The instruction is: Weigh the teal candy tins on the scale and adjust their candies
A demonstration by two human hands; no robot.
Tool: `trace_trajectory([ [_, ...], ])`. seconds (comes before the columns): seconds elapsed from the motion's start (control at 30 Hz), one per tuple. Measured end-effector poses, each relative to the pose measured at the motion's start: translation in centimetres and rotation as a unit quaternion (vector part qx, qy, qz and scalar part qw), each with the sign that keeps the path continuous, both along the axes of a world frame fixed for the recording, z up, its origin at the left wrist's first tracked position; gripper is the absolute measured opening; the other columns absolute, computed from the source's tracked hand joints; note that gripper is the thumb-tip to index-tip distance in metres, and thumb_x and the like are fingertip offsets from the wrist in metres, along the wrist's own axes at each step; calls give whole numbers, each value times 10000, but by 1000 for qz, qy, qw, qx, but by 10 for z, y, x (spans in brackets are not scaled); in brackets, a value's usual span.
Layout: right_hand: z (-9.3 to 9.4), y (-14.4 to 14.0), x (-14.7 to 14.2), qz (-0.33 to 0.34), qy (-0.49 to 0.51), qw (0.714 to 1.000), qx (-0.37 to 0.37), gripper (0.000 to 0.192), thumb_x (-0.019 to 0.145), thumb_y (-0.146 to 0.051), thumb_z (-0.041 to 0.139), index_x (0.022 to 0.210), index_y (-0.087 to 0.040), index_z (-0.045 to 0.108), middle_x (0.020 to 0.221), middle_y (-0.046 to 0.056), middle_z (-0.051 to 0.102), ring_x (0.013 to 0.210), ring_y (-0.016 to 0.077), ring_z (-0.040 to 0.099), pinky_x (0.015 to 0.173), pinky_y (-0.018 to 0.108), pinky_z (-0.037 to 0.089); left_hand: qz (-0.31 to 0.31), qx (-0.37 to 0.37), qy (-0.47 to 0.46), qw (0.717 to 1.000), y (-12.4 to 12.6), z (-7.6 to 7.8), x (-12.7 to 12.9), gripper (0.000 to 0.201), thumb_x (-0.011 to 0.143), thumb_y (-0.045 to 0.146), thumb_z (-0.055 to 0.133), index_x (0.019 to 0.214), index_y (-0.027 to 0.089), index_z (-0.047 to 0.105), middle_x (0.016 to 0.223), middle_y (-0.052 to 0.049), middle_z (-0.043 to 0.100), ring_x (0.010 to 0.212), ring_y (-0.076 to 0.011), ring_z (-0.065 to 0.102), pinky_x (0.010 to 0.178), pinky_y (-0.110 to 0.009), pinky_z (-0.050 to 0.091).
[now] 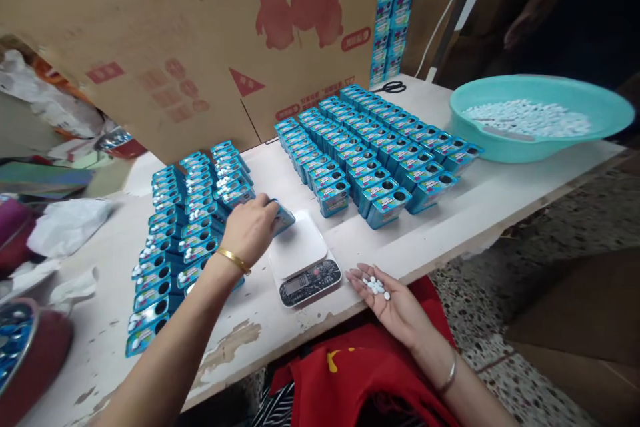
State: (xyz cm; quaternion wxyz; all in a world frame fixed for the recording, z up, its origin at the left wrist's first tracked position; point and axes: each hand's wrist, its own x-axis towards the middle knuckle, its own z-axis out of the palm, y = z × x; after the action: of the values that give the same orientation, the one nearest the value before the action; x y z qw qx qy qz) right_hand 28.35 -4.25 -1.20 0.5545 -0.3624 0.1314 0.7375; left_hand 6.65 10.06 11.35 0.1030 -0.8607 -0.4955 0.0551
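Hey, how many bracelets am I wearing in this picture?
2: a golden bracelet just behind your left hand, which holds a blue container, and a silvery bracelet behind your right hand, which holds white pieces on its palm.

On my feed: white worktop [430,240], worn brown patches [227,347] near its front edge, lower left of centre. Digital scale [300,250] flat on it mid-frame, near that edge. Left of centre I've got rows of blue boxes [203,237], white tablets [150,248] on many tops. Centre to right, a slanting block of blue boxes [369,179], round dark openings up top. Turquoise basin [505,148] of white pieces [530,117], right side; black-handled scissors [395,87] behind the block. Far left I log crumpled white plastic [70,227]; lower left, a cut-off red bowl [50,350].
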Motion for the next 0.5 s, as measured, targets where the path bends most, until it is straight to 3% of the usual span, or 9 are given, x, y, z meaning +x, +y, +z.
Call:
trace_trajectory([
  [0.17,12,-1,-4,11,11,1000,-8,223,933,-127,426,922,-56,637,948,158,705,947,213,688,795,271,584,-24,-74,27,997,-10,-4,28,117,853,243,513,910,177,591,924,-77,598,788,-221,593,647,-325,416],
  [0.33,24,-6,-9,29,34,999,-2,275,960,-169,386,975,-50,634,1046,172,688,1018,220,662,821,280,573,-84,-18,-83,993,-40,2,37,227,856,272,535,1045,146,526,1112,-117,551,982,-252,529,806,-376,449],
  [0.4,25,-9,-12,30,54,998,4,315,974,-193,356,972,-62,642,1016,149,701,966,201,680,796,285,580,-134,-68,-137,979,-66,-6,43,179,890,288,485,1004,154,521,1025,-91,559,908,-212,528,772,-345,467],
  [0.5,22,-13,-19,25,93,995,27,363,987,-211,318,946,-94,659,846,76,725,730,129,700,674,235,586,-185,-183,-170,950,-107,-36,58,156,913,261,443,1009,158,509,1000,-72,549,852,-172,535,721,-295,492],
])
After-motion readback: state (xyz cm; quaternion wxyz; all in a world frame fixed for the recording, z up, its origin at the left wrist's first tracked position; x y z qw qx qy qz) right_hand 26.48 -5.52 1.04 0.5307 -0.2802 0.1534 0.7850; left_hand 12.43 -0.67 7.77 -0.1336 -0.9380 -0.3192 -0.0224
